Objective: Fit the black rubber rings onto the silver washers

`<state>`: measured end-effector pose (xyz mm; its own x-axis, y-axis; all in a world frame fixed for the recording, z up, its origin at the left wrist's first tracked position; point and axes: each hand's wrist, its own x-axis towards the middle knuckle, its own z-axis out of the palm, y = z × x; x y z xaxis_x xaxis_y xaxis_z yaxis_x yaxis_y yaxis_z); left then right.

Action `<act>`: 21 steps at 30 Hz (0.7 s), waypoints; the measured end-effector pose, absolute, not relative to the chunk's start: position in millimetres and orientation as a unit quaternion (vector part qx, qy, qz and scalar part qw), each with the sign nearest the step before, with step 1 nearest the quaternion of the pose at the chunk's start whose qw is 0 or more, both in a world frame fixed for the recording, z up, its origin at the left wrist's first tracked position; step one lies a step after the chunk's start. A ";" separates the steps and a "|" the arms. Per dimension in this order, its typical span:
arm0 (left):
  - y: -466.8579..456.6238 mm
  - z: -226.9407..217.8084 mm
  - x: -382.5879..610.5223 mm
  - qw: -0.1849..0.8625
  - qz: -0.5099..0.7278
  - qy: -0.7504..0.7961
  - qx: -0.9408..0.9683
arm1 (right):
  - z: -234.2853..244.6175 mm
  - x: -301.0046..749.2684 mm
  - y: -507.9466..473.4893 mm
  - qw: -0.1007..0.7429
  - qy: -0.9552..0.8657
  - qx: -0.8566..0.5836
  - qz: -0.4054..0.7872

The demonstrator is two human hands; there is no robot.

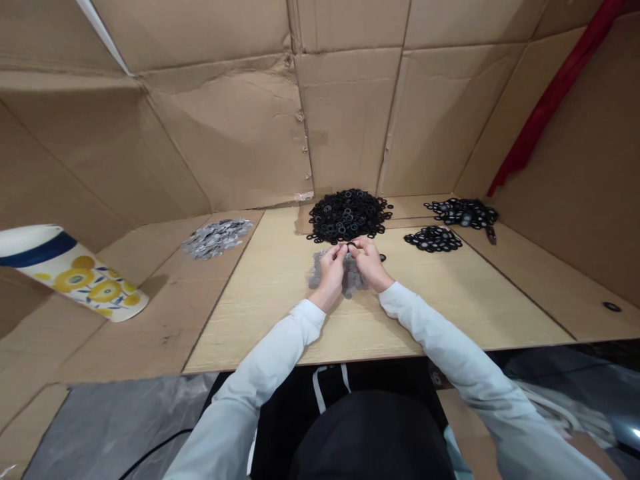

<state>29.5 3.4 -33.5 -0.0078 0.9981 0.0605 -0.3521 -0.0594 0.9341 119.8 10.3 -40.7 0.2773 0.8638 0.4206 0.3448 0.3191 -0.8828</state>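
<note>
Both hands meet at the middle of the board, fingertips pinched around one black ring (351, 246). My left hand (331, 271) grips its left side, and my right hand (369, 265) grips its right side. Whether a disc sits inside the ring is too small to tell. Beneath and between the hands lies a pile of translucent grey discs (352, 283), partly hidden by them. Just beyond the fingertips rises a large heap of black rings (347, 215). A single black ring (383, 258) rests right beside my right hand.
Silvery flat discs (218, 238) are heaped at left, near a flowered cylinder (95, 280). Two piles of black rings with pale centres, a nearer one (433, 239) and a farther one (466, 213), lie at right. A lone ring (611, 307) sits far right. Cardboard walls (350, 120) enclose the board (270, 313).
</note>
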 end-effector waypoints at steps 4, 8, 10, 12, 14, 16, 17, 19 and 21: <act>4.2 -30.2 25.5 0.534 0.577 0.401 0.470 | -38.0 124.6 9.9 0.555 -0.592 -0.551 0.196; 9.3 -15.1 8.5 0.392 0.517 0.399 0.648 | -27.2 134.1 3.8 0.470 -0.681 -0.560 0.037; 11.9 -8.1 -0.9 0.334 0.459 0.381 0.730 | -23.4 135.6 0.0 0.428 -0.722 -0.543 -0.022; 14.7 -3.8 -7.8 0.296 0.428 0.378 0.766 | -22.2 134.6 -2.5 0.404 -0.745 -0.529 -0.045; 17.4 -2.4 -11.1 0.297 0.420 0.368 0.775 | -22.8 132.7 -2.8 0.402 -0.749 -0.526 -0.039; 19.7 -3.3 -10.8 0.326 0.433 0.353 0.762 | -24.3 131.4 -0.8 0.419 -0.734 -0.534 -0.010; 20.4 -4.5 -9.4 0.346 0.446 0.348 0.748 | -25.2 131.3 0.8 0.432 -0.722 -0.541 0.013; 20.5 -8.2 -5.2 0.392 0.473 0.348 0.708 | -26.9 131.6 4.3 0.462 -0.689 -0.553 0.070; 18.3 -13.3 0.4 0.445 0.497 0.356 0.654 | -28.5 131.6 7.0 0.490 -0.651 -0.563 0.139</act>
